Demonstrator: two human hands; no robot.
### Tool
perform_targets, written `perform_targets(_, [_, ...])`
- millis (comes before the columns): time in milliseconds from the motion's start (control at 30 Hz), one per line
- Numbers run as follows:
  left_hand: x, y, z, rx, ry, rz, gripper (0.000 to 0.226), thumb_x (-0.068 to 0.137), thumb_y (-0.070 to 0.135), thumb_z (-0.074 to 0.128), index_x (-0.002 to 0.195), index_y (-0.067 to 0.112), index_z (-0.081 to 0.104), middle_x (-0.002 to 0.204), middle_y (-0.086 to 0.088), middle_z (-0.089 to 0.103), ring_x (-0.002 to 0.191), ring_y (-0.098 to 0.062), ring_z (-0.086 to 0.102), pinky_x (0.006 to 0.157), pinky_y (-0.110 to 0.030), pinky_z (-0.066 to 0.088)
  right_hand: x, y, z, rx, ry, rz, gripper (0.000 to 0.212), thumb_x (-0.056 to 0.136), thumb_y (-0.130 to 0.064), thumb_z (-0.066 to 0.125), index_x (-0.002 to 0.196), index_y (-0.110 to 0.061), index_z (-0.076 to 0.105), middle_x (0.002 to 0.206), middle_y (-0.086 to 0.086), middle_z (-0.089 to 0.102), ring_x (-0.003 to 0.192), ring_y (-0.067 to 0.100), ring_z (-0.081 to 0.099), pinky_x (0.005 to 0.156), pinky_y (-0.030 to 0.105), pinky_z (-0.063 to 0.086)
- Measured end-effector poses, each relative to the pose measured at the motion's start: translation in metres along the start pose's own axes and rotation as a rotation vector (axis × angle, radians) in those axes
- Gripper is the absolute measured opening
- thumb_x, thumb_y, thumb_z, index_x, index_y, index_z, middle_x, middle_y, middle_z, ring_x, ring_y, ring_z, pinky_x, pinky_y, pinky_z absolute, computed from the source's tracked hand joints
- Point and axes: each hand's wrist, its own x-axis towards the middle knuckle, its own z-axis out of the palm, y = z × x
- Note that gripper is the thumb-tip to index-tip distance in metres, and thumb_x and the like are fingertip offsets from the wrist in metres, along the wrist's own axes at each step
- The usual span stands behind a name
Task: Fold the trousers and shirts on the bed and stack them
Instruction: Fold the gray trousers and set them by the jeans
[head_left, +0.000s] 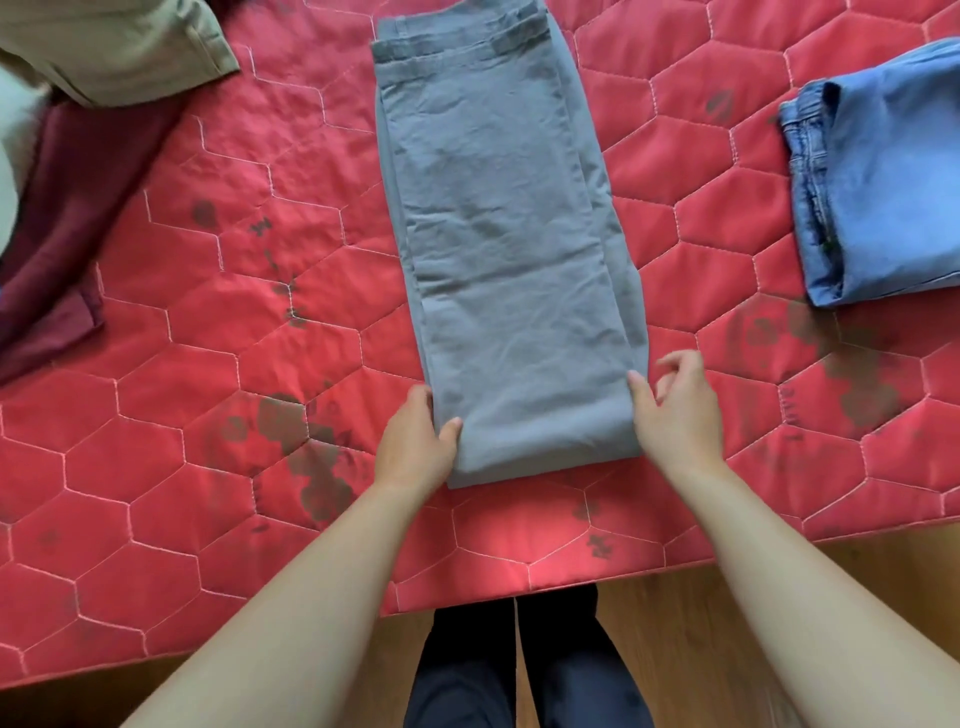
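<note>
– Left hand (415, 441) pinches the near left corner of the grey trousers (509, 234), thumb on top, fingers tucked at the edge. And the other?
– Right hand (675, 410) sits at the near right corner. Its thumb touches the side of the fold, and its fingers are loosely curled and plainly hold nothing.
– Where do the trousers lie?
– Mid-bed, as a long narrow strip: folded end near the front edge, waistband toward the far edge.
– So the next fold, I judge, carries the near end up to the waistband. How to do it well?
– Slip the right hand under its corner like the left, lift both corners level, lay the edges flush, then smooth the creases.
– Then stack?
– Probably on the folded blue jeans (883, 182) by the right edge.
– And around them?
– A red quilt (208, 364) stitched in hexagons, with dark blotches. A maroon garment (52, 218) lies at the left edge and a beige one (104, 47) in the far left corner. Wooden floor (779, 597) shows below the front edge.
</note>
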Motion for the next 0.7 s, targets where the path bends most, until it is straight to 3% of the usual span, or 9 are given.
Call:
perform_targets(67, [0.019,0.017,-0.009,0.165,0.200,0.096,0.064,0.080,0.024,0.064,0.135,0.011,0.035,0.133,-0.014,0.040,0.121,-0.033,0.040,0.097,-0.043,0.037,0.013,-0.023,0.003,-0.150,0.114,-0.151,0.040,0.086,-0.030,0.060,0.117,-0.006,0.049,0.113,0.017,0.052,0.107,0.038,0.049,0.088,0.044,0.038])
perform_targets(133, [0.048,0.042,-0.017,0.245,0.315,0.292,0.071,0.081,0.028,0.060,0.143,0.015,0.028,0.144,-0.013,0.031,0.131,-0.031,0.031,0.100,-0.046,0.034,0.032,-0.063,0.020,-0.190,0.119,-0.433,0.045,0.085,-0.029,0.059,0.123,-0.008,0.050,0.128,0.018,0.047,0.117,0.038,0.043,0.096,0.047,0.034])
perform_targets(200, [0.084,0.061,-0.017,0.364,0.278,0.440,0.065,0.086,0.035,0.053,0.145,0.022,0.029,0.151,-0.008,0.025,0.139,-0.028,0.022,0.105,-0.048,0.029,0.053,-0.095,0.047,-0.280,0.012,-0.647,0.050,0.087,-0.030,0.054,0.134,-0.015,0.046,0.144,0.013,0.037,0.133,0.033,0.032,0.106,0.050,0.023])
perform_targets(300, [0.132,0.057,-0.010,0.489,0.208,0.483,0.059,0.091,0.045,0.041,0.146,0.034,0.022,0.157,-0.001,0.012,0.144,-0.021,0.008,0.113,-0.046,0.011,0.091,-0.089,0.075,-0.521,-0.079,-0.724,0.054,0.093,-0.037,0.042,0.145,-0.031,0.029,0.158,0.000,0.012,0.145,0.023,0.007,0.113,0.050,-0.003])
perform_targets(400, [0.154,0.039,-0.005,0.602,0.256,0.575,0.058,0.089,0.053,0.028,0.145,0.039,0.018,0.157,-0.001,0.011,0.144,-0.020,0.010,0.112,-0.044,0.008,0.114,-0.066,0.081,-0.577,-0.002,-0.764,0.054,0.091,-0.044,0.035,0.143,-0.035,0.031,0.156,-0.001,0.019,0.144,0.021,0.016,0.113,0.045,0.003])
perform_targets(533, [0.157,0.036,-0.003,0.591,0.291,0.600,0.059,0.087,0.052,0.030,0.145,0.038,0.024,0.156,-0.003,0.018,0.143,-0.021,0.017,0.109,-0.045,0.011,0.112,-0.069,0.082,-0.567,0.035,-0.793,0.054,0.089,-0.044,0.037,0.141,-0.032,0.037,0.154,0.002,0.026,0.141,0.022,0.024,0.112,0.045,0.008])
perform_targets(633, [0.150,0.042,-0.007,0.617,0.227,0.563,0.060,0.089,0.051,0.032,0.146,0.037,0.019,0.157,-0.002,0.011,0.144,-0.021,0.011,0.110,-0.050,0.009,0.103,-0.076,0.073,-0.500,-0.009,-0.784,0.051,0.087,-0.035,0.049,0.137,-0.025,0.045,0.151,0.006,0.032,0.140,0.028,0.027,0.111,0.052,0.012])
perform_targets(700, [0.134,0.041,-0.010,0.637,0.216,0.569,0.059,0.089,0.049,0.035,0.145,0.034,0.025,0.157,-0.002,0.016,0.143,-0.022,0.015,0.108,-0.051,0.007,0.086,-0.071,0.060,-0.456,-0.041,-0.863,0.042,0.081,-0.027,0.061,0.123,-0.020,0.059,0.140,0.010,0.047,0.129,0.032,0.043,0.105,0.054,0.022])
